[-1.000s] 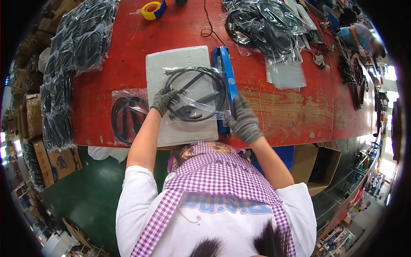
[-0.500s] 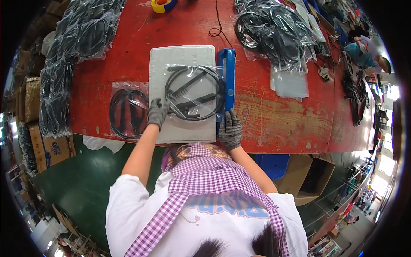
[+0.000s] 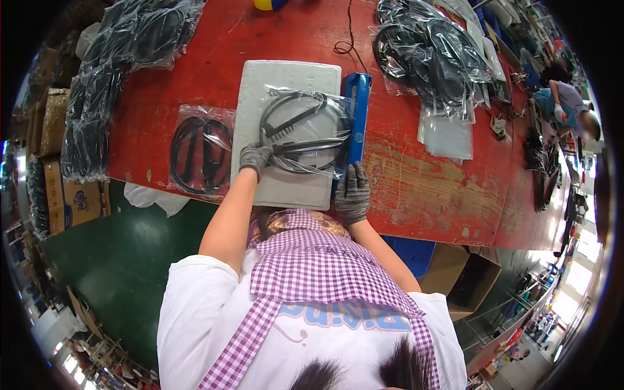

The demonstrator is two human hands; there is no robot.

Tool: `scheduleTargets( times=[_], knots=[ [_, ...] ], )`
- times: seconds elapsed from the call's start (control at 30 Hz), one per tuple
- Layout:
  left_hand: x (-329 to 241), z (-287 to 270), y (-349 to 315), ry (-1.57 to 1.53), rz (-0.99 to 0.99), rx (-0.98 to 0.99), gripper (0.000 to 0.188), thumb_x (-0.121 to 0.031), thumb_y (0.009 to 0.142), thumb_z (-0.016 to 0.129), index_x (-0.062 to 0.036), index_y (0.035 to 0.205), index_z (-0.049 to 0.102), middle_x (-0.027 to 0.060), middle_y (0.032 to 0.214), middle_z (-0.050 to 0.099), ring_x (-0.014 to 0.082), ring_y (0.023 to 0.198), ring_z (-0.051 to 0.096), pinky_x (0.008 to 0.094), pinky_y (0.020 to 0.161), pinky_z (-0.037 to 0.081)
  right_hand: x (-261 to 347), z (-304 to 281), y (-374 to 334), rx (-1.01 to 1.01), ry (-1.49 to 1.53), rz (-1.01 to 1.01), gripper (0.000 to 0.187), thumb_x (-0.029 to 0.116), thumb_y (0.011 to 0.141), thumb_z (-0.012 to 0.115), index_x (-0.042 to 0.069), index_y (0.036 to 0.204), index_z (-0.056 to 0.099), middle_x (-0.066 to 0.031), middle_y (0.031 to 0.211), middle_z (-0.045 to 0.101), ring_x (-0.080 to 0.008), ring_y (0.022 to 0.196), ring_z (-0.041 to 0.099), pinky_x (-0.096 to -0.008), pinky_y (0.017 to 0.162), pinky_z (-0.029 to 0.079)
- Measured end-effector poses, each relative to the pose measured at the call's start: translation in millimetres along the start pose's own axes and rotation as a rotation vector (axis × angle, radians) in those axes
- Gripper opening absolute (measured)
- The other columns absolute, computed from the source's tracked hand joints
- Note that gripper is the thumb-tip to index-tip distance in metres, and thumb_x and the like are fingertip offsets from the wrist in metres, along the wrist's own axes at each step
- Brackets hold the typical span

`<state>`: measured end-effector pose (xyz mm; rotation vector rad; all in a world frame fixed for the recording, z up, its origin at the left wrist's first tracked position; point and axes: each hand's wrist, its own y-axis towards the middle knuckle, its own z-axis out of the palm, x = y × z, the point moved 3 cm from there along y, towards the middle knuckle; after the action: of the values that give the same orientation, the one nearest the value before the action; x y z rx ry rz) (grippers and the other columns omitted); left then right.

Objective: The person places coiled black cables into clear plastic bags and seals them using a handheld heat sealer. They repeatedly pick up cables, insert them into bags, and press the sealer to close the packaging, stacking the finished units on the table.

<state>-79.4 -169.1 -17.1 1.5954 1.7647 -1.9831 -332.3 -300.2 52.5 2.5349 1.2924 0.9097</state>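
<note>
A clear plastic bag [image 3: 307,123] holding a coiled black cable, a black comb-like part and a long black part lies on a white foam board [image 3: 257,84]. My left hand [image 3: 255,159], in a grey glove, has its fingers closed on the bag's left side, close to one end of the long part. Along the board's right edge stands a blue bar-shaped device [image 3: 359,110], which looks like a bag sealer; the bag's right edge reaches it. My gloved right hand [image 3: 353,194] rests on the device's near end, fingers stretched out.
Left of the board lies another bagged black cable set [image 3: 200,156]. Bagged cables [image 3: 97,123] are piled at the far left, and more cables [image 3: 432,55] at the back right. Flat clear bags [image 3: 445,135] lie below those. A cord [image 3: 351,39] runs behind the device.
My left hand has shifted slightly right and its fingers have closed on the bag's side. The bag and its contents have shifted a little. My right hand stays at the blue device.
</note>
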Motion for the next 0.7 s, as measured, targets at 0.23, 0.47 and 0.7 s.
scheduleTargets(
  times=[0.23,0.47,0.7],
  knots=[
    [28.3,-4.7,-6.2,-0.875,0.028,0.310,0.021,-0.004,0.074,0.058,-0.0039,0.094,0.054,0.0058,0.086,0.058,0.0165,0.076,0.056,0.0279,0.071,0.047,6.5,-2.7,3.7,0.019,0.021,-0.017,0.045,0.010,0.070,0.051,-0.001,0.112,0.042,-0.0220,0.116,0.042,-0.0378,0.104,0.043,-0.0444,0.088,0.036],
    [38.3,31.8,-37.7,-1.071,-0.197,-0.079,0.020,-0.009,0.075,0.059,-0.0077,0.094,0.056,0.0069,0.092,0.058,0.0195,0.086,0.053,0.0314,0.075,0.046,4.4,0.1,-4.4,0.028,0.014,-0.001,0.046,0.010,0.070,0.051,-0.001,0.113,0.041,-0.0232,0.115,0.042,-0.0380,0.104,0.044,-0.0449,0.088,0.036],
    [34.4,103.4,-61.1,-1.182,-0.553,0.172,0.014,-0.015,0.074,0.062,-0.0067,0.084,0.057,0.0084,0.084,0.059,0.0225,0.078,0.054,0.0393,0.076,0.047,5.9,1.3,-0.3,0.026,-0.012,-0.003,0.044,0.010,0.070,0.051,0.000,0.112,0.044,-0.0213,0.115,0.043,-0.0378,0.102,0.045,-0.0445,0.087,0.037]
  ],
)
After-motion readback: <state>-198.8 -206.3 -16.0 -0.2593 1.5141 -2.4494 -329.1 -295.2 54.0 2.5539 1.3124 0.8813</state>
